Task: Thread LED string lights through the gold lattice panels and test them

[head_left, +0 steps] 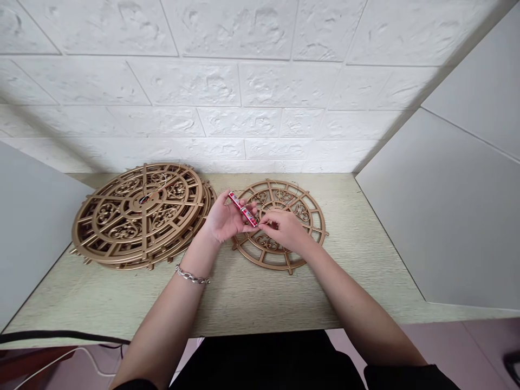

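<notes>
Across the fingers of my left hand (228, 219) lies a slim red patterned tube (242, 209) with a silvery band at its middle. The palm faces up and the fingers curl around the tube. My right hand (281, 227) has thumb and forefinger pinched together at the tube's lower right end; anything between those fingertips is too small to make out. Beneath both hands, a round gold openwork frame (319, 216) with scroll ornaments rests flat on the table. The hands cover part of its middle, and thin wire shows near its far side.
Several similar gold round frames (146, 246) are stacked on the left of the pale wooden table (365, 271), with loose wires at the top one's centre. A white brick-patterned wall (260, 124) stands behind. Grey panels (439, 216) flank both sides. A black cable (60, 336) runs along the front left edge.
</notes>
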`<state>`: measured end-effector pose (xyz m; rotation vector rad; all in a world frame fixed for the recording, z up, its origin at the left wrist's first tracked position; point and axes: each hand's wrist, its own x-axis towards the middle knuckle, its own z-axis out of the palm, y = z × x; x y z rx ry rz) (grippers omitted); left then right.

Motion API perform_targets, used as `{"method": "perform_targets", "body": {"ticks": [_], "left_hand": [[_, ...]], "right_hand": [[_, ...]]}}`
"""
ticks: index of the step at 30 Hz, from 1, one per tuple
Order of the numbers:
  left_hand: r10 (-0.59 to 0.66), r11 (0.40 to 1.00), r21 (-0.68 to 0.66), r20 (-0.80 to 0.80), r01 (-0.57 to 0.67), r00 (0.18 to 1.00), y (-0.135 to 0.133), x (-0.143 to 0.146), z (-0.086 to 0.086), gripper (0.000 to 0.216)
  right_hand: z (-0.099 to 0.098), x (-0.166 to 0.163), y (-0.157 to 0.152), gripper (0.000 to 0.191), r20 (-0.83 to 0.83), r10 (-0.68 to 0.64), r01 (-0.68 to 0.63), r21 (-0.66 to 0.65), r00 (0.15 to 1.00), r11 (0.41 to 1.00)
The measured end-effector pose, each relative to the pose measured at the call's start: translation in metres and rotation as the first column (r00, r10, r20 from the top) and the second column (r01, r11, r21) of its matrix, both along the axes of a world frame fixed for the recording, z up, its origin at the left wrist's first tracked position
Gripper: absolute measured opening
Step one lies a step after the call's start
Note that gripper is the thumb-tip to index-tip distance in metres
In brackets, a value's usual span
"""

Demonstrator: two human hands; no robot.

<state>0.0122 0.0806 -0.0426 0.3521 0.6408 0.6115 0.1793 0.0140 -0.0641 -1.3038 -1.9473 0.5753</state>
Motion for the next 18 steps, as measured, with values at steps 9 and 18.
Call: {"method": "perform_targets", "body": {"ticks": [9,18], "left_hand": [[-0.031,0.999,0.012,0.012,0.031,0.999,0.0005,0.0003,-0.0019,0.050],[-0.019,1.000,0.007,-0.003,0.019,1.000,-0.0007,0.0012,-0.0002,0.050]], "right_hand": [[-0.0021,0.0005,0.0001,0.009,0.072,-0.023,0.023,-0.006,0.997,1.000],[-0.0024,0.0012,-0.0004,0.010,0.111,-0.023,0.023,0.002,0.994,1.000]]}}
